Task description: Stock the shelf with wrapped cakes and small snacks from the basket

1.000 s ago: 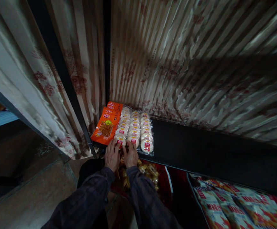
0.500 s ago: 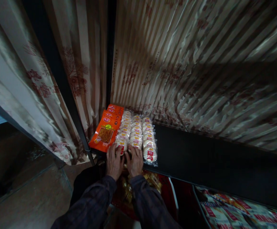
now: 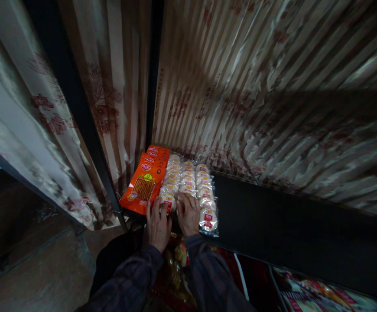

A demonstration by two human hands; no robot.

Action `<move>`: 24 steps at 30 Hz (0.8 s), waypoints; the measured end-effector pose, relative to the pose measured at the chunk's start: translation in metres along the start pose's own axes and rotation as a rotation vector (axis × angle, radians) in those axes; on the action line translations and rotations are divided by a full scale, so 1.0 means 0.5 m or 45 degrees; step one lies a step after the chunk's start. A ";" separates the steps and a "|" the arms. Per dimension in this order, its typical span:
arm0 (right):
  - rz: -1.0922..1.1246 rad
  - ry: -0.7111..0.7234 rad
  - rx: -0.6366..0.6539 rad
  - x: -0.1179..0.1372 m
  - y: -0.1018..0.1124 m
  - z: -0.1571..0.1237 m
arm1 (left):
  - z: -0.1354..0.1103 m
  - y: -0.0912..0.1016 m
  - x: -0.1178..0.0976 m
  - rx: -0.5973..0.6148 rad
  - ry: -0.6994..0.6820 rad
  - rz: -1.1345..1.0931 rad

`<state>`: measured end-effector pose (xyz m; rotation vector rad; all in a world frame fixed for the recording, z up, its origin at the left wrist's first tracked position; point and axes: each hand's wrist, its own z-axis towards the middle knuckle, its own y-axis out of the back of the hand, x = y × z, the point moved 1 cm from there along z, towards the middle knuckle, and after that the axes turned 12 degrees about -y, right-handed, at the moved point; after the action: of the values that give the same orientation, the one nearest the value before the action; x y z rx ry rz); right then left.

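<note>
Three rows of clear-wrapped white round cakes lie on the left end of a black shelf. My left hand rests on the front pack of the left row, fingers flat and slightly spread. My right hand lies flat on the front of the middle row, fingers stretched over the wrappers. A stack of orange snack packets sits just left of the cakes, touching them. Both sleeves are dark.
A striped, flowered curtain hangs behind the shelf and at the left. A black upright post stands left of the packets. Below the shelf lie golden wrapped sweets and red-and-white bags. Brown floor at lower left.
My right hand has slid further onto the middle row of cakes. My left hand stays at the front of the left row. The view has shifted slightly.
</note>
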<state>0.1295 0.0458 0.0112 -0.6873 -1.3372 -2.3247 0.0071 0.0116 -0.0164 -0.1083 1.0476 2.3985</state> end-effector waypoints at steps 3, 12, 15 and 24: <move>0.010 0.016 -0.003 -0.005 -0.001 0.016 | 0.005 -0.004 -0.004 -0.032 0.003 -0.002; -0.214 -0.009 0.223 0.002 -0.040 0.108 | -0.002 -0.025 -0.006 -0.065 -0.070 0.024; -0.308 -0.058 0.296 0.011 -0.043 0.133 | 0.000 -0.023 -0.008 -0.049 -0.145 0.039; -0.335 -0.059 0.329 0.019 -0.042 0.143 | 0.017 -0.022 -0.027 0.017 -0.226 0.011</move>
<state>0.1267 0.1176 0.0325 -0.5122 -1.8047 -2.2785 0.0252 0.0182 -0.0143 0.1117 0.9831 2.3589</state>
